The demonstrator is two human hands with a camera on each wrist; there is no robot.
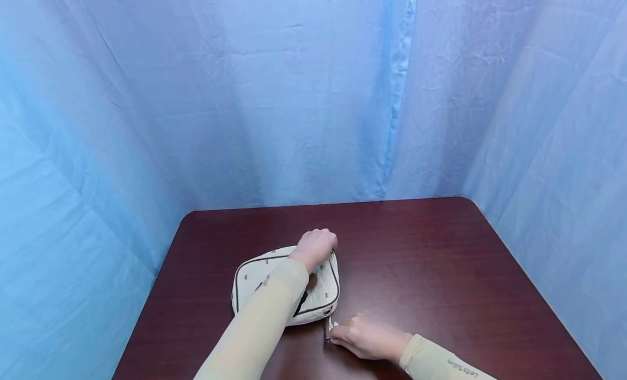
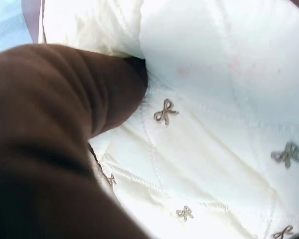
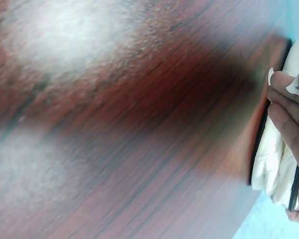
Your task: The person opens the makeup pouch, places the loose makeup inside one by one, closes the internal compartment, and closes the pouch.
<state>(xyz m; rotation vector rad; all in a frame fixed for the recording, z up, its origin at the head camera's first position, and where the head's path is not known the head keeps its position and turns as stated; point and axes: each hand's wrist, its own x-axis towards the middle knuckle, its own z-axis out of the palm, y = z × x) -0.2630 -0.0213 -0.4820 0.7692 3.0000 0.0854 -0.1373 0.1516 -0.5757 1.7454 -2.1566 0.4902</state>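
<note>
A cream quilted pouch [image 1: 254, 276] with dark piping and small brown bow motifs lies on the dark red-brown table. My left hand [image 1: 315, 246] grips it at the far right corner, fingers bent over the edge. The left wrist view shows a dark, shadowed digit [image 2: 114, 89] pressing into the quilted fabric [image 2: 199, 144]. At the near right corner, my right hand [image 1: 360, 336] pinches a small white tab [image 1: 332, 324] beside the pouch. Seen from the right wrist, the white tab [image 3: 295, 86] sticks out between the fingertips, against the pouch's side [image 3: 270, 154].
The wood-grain table [image 1: 416, 260] has rounded far corners. Pale blue curtains [image 1: 313, 97] hang behind it and along both sides. My left forearm sleeve [image 1: 259, 325] crosses over the near part of the pouch.
</note>
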